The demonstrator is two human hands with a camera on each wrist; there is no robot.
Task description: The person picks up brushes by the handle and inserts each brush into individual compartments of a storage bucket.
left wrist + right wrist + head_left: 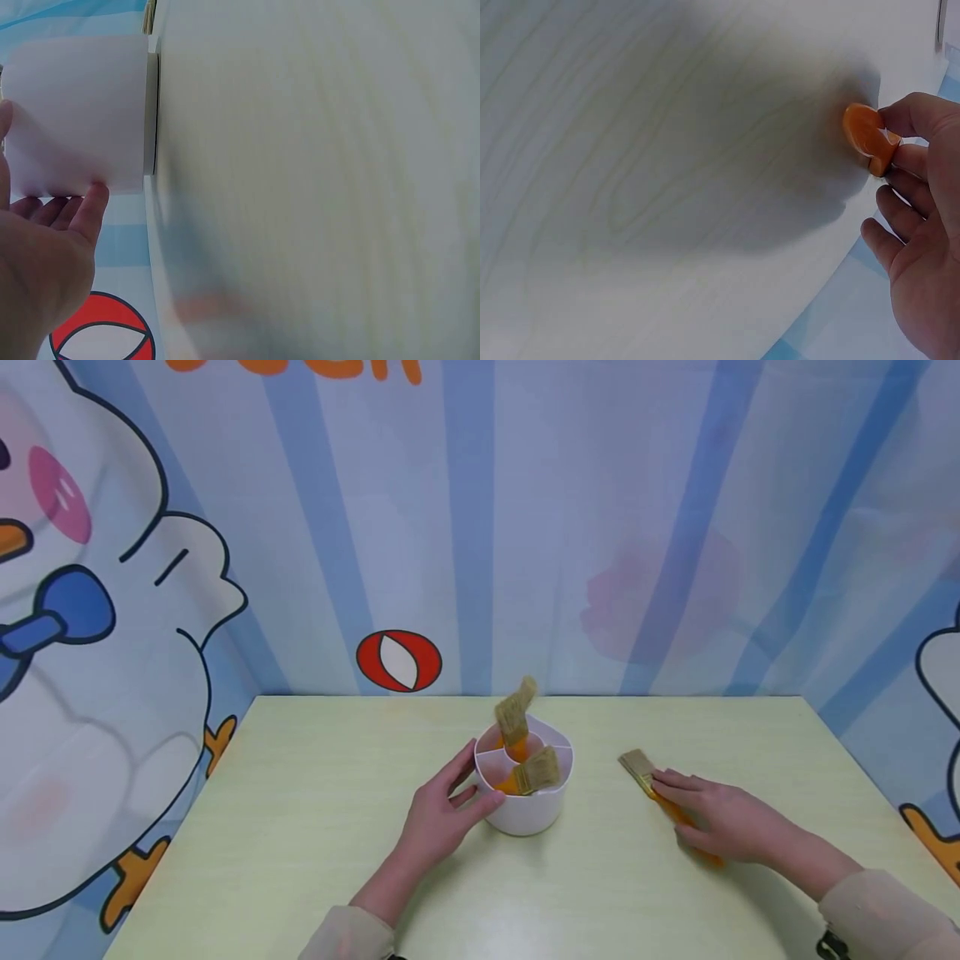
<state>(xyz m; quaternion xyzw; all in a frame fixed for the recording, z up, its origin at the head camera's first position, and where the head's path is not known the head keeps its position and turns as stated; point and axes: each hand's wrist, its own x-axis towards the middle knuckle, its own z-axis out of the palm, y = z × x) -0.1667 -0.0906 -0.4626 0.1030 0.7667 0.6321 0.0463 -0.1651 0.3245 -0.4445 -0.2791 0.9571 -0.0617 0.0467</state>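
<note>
My left hand holds a white round divided holder at its left side, thumb near the front rim. The left wrist view shows the fingers against the holder's smooth wall. Several paintbrushes with orange handles stand in it, bristles up; one front brush leans right, and another brush leans at the back. To the right, a flat paintbrush lies on the table under my right hand. In the right wrist view, thumb and index finger pinch its orange handle.
The pale wood-grain table ends at a striped blue backdrop printed with cartoon figures. A red and white ball is printed on it behind the holder.
</note>
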